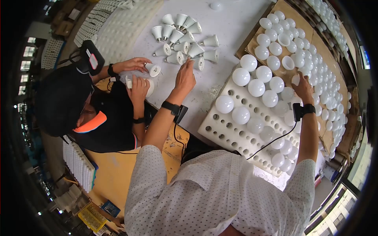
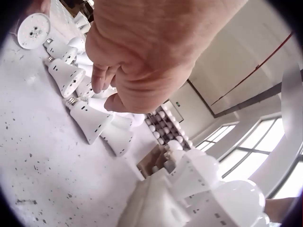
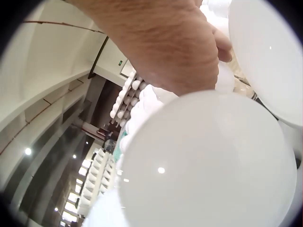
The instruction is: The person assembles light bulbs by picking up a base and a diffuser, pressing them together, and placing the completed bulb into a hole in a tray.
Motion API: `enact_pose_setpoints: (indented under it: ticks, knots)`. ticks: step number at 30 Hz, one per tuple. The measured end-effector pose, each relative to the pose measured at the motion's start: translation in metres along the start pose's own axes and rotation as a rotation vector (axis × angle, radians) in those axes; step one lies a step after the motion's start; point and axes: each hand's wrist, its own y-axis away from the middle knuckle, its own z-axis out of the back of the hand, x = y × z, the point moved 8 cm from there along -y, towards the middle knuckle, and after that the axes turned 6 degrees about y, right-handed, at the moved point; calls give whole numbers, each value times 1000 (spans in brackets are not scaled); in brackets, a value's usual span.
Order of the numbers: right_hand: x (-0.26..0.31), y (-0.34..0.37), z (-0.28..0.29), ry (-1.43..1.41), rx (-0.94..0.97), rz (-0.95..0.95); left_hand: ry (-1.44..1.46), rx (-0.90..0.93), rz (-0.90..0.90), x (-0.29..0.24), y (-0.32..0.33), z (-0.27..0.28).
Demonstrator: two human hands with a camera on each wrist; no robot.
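Note:
White cone-shaped bulb housings (image 1: 182,47) with screw bases lie in a cluster on the table. My left hand (image 1: 186,76) reaches to the near edge of this cluster, fingertips right at the housings. In the left wrist view its fingers (image 2: 99,78) point down over them, with nothing visible in the grip. Over on the cardboard, my right hand (image 1: 304,88) holds a white dome bulb cover (image 1: 295,80) at its fingers. In the right wrist view the fingers (image 3: 222,45) are partly hidden behind the wrist, and a large white dome (image 3: 208,161) fills the foreground.
A white foam tray (image 1: 236,135) with round holes carries several domed bulbs (image 1: 225,104) between my arms. Rows of dome covers (image 1: 321,78) spread over the cardboard (image 1: 281,8) at right. Another person (image 1: 106,110) at left handles a housing (image 1: 153,70) near the table edge.

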Motion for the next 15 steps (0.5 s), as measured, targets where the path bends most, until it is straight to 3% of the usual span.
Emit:
enact_pose_setpoints:
  ticks: [2, 4, 5, 6, 8, 11, 13, 15]
  knots:
    - [-16, 9, 6, -44, -26, -46, -228, 20, -190, 1, -14, -26]
    - [-40, 29, 30, -227, -243, -69, -255, 27, -206, 8, -21, -39]
    - [-54, 44, 19, -776, -93, -178, -319, 53, -185, 11, -23, -42]
    - [-58, 62, 23, -761, -107, -210, -377, 81, -170, 13, -27, -45]
    - [-50, 101, 24, -1587, -43, -169, -449, 145, -201, 8, -26, -47]
    - [-12, 154, 53, -1716, -53, -67, -433, 242, -151, 3, -21, -49]
    - [2, 176, 50, -1753, -39, -45, -216, 200, 179, 23, -15, -45]
    - [12, 195, 39, -1846, -23, -24, -47, 105, 256, 10, 0, -23]
